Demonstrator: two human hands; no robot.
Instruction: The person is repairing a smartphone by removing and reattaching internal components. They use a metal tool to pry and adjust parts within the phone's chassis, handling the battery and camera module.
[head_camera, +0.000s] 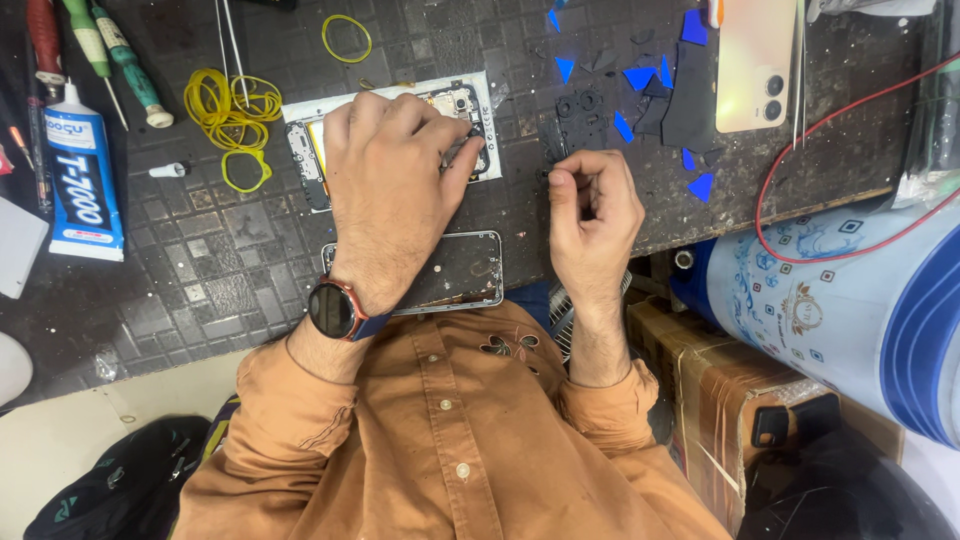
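The left hand (395, 190) lies palm-down and flat over an opened phone body (400, 140), fingers together and bent slightly, the thumb pressed against the right edge near the camera end; it holds the phone down on the mat rather than gripping it. The wrist, wearing a round watch (333, 308), runs straight back over a loose phone frame (455, 272) lying just below. The right hand (590, 215) is curled into a loose fist, fingertips pinched toward the thumb at its upper left; whether anything small sits in that pinch cannot be told. It rests on the edge of the dark work mat (210, 270), just right of the phone body and apart from it.

Yellow rubber bands (235, 110) lie left of the phone, a glue tube (85, 180) and screwdrivers (120, 60) farther left. Blue triangular picks (640, 78) and a pale back cover (755, 65) lie above the right hand.
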